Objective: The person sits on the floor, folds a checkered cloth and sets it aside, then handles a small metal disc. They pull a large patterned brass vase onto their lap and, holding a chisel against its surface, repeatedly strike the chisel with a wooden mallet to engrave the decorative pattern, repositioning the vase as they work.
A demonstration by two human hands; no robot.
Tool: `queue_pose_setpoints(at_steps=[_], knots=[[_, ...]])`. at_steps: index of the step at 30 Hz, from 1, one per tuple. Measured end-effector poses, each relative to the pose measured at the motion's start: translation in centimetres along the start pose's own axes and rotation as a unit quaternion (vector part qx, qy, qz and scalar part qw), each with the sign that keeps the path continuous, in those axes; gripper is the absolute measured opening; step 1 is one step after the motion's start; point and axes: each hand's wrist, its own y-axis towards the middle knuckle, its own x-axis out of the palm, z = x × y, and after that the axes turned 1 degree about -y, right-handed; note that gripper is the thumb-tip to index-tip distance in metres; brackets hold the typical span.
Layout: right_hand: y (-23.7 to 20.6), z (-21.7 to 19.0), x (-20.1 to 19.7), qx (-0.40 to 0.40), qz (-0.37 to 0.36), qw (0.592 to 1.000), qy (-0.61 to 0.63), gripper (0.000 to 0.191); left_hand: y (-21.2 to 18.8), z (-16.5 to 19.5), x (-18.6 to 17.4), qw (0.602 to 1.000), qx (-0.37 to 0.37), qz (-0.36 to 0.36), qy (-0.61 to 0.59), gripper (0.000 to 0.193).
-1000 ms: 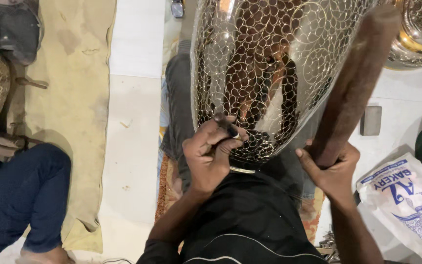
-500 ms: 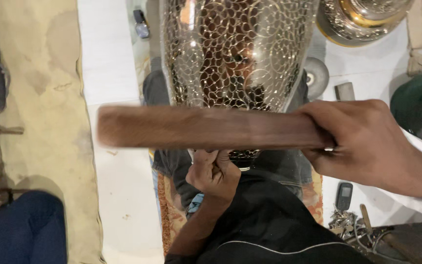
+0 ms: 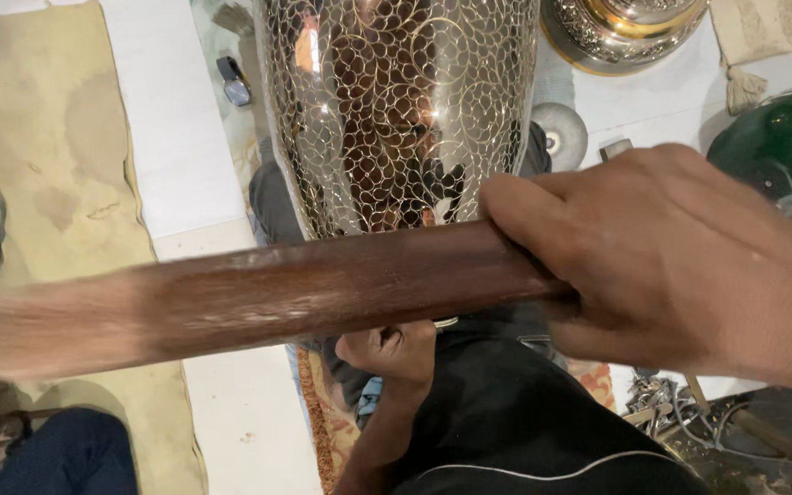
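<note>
Right hand (image 3: 680, 266) grips a dark wooden stick (image 3: 268, 298) held crosswise — left hand (image 3: 396, 348) curls closed at the base of the filigree metal vase (image 3: 396, 110), though what it grasps is hidden.

- Right hand (image 3: 680, 266) grips a brown wooden stick (image 3: 258, 298) — lying crosswise before the patterned metal vase (image 3: 396, 110).
- Left hand (image 3: 394, 351) sits at the vase's base.
</note>
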Motion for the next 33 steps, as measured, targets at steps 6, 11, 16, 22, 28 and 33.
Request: queue_pose_setpoints(at_steps=[6, 11, 16, 22, 28, 33], knots=[[-0.3, 0.2, 1.0, -0.05, 0.081, 0.995, 0.024, 0.043, 0.4, 0.1, 0.1, 0.999, 0.003, 0.007, 0.04, 0.01], [-0.1, 0.3, 1.7, -0.041, 0.072, 0.994, -0.073, 0.041, 0.4, 0.4, 0.1, 0.999, -0.006, 0.015, 0.047, 0.007], [0.1, -0.6, 0.8, -0.102, 0.176, 0.978, 0.05, 0.037, 0.4, 0.4, 0.0, 0.999, -0.007, 0.005, 0.039, 0.007], [0.7, -0.7, 0.9, -0.101, 0.188, 0.975, 0.068, 0.034, 0.4, 0.5, 0.2, 1.0, -0.007, 0.008, 0.003, 0.018], [1.5, -0.6, 2.1, -0.058, 0.048, 0.997, 0.004, 0.024, 0.4, -0.1, -0.3, 0.999, 0.014, -0.01, 0.046, 0.01], [1.4, -1.0, 1.8, -0.12, 0.156, 0.979, 0.049, 0.032, 0.1, -1.2, -0.6, 0.994, 0.054, -0.002, 0.1, 0.011]])
